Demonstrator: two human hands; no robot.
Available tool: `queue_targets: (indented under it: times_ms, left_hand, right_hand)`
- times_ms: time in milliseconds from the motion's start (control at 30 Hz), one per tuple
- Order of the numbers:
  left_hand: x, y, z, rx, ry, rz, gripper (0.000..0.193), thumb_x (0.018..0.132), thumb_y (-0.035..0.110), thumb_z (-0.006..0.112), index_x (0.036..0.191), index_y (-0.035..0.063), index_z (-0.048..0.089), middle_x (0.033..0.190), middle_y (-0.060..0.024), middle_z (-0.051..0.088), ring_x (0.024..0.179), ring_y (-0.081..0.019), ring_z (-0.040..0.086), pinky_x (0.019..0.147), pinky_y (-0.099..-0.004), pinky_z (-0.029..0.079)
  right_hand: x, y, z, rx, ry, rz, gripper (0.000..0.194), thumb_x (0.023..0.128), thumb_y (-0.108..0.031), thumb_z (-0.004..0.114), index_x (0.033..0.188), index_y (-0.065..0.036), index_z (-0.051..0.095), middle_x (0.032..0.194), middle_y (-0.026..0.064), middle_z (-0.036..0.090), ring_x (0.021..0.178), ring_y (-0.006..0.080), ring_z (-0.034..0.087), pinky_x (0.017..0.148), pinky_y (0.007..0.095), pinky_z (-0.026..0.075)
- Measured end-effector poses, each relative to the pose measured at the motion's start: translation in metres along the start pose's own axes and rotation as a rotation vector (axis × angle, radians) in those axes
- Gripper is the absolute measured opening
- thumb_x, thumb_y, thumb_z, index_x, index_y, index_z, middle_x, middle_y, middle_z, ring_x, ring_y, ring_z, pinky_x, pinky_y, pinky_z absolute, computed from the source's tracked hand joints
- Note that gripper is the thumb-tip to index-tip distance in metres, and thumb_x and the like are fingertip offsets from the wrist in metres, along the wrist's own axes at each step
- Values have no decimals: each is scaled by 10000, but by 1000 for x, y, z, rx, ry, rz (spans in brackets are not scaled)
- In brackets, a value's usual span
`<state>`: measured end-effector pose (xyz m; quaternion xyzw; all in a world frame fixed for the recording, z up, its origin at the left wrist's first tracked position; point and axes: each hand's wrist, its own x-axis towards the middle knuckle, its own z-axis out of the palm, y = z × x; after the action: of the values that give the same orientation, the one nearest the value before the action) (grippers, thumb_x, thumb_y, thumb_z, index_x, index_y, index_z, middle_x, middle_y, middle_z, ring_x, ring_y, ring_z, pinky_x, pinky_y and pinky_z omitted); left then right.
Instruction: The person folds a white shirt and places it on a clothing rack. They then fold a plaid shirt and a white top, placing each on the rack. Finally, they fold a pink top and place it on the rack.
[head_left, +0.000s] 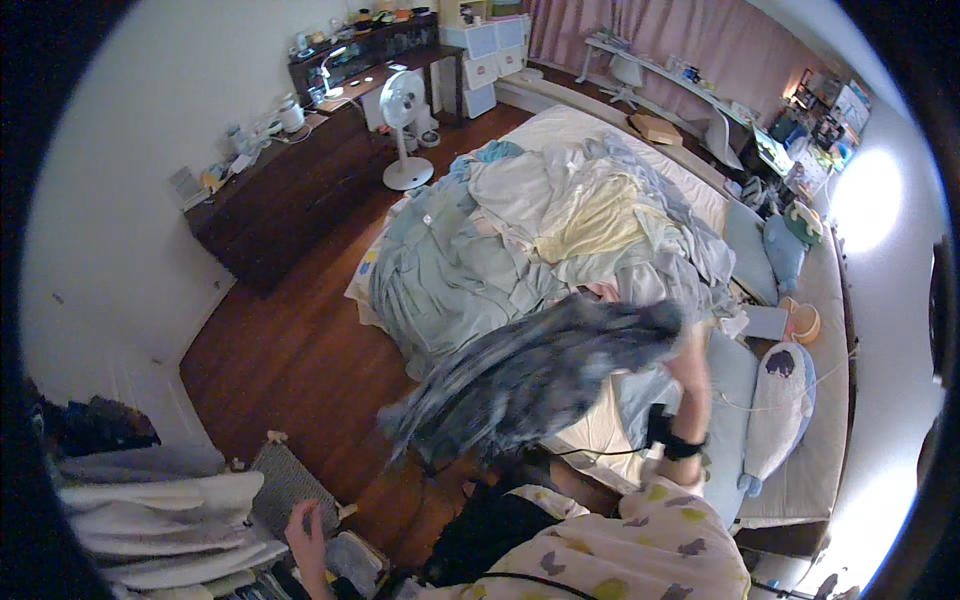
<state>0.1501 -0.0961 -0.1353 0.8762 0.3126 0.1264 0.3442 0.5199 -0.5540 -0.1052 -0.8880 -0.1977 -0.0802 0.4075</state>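
Note:
A dark grey-blue cloth (525, 367), blurred by motion, stretches across the near edge of the bed. My right hand (686, 337) is shut on its right end, with a black strap and a small device on the wrist. At the lower left, my left hand (304, 521) is raised with nothing visible in it; its fingers look bent and partly blurred, so their state is unclear. Beyond the dark cloth, a large heap of pale green, white, grey and yellow bedding (465, 262) covers much of the bed.
A white pedestal fan (405, 161) stands on the wooden floor (292, 352) beyond the bed's left side. Pillows and a seal-shaped plush toy (780, 420) lie at the right. A grey woven box (289, 480) and white draped cloth (165, 525) are near my left hand. A black cable (600, 451) crosses before me.

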Motion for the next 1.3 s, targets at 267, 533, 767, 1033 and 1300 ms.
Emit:
queue_targets:
  times_ms: [267,533,767,1033,1300]
  left_hand:
    - [65,-12,33,-194,-39,49,112,866,52,498,933,-16,557,847,-103,600,796,-178,589,718,-291,463]
    - [185,53,85,-105,-257,210,115,863,68,496,929,-1,560,834,-111,607,784,-207,598,708,-289,454]
    - [320,137,131,-57,-385,350,126,857,76,515,941,-2,568,852,-125,614,788,-205,612,688,-282,464]
    - [469,279,286,-11,-725,791,161,847,121,550,934,-12,575,853,-108,627,791,-176,607,695,-278,457]
    - [588,398,619,-299,-1048,893,341,783,181,629,1060,18,515,935,-115,614,860,-220,598,748,-307,466]
  right_hand:
    - [-48,2,-187,-20,756,48,284,832,-108,562,1095,-10,518,1025,61,562,913,152,537,806,273,432]
    - [12,79,-136,-266,687,367,275,750,-26,554,1021,20,568,960,122,626,886,185,577,784,308,439]
    - [102,178,105,-265,23,420,388,651,21,550,1034,-41,563,875,215,607,825,358,598,693,391,467]
    - [112,200,284,-204,-217,466,131,729,-88,523,850,-46,554,744,190,598,732,366,586,628,458,461]
    - [88,234,300,-140,-166,719,173,699,-86,554,867,-49,570,755,184,603,740,377,583,641,461,460]
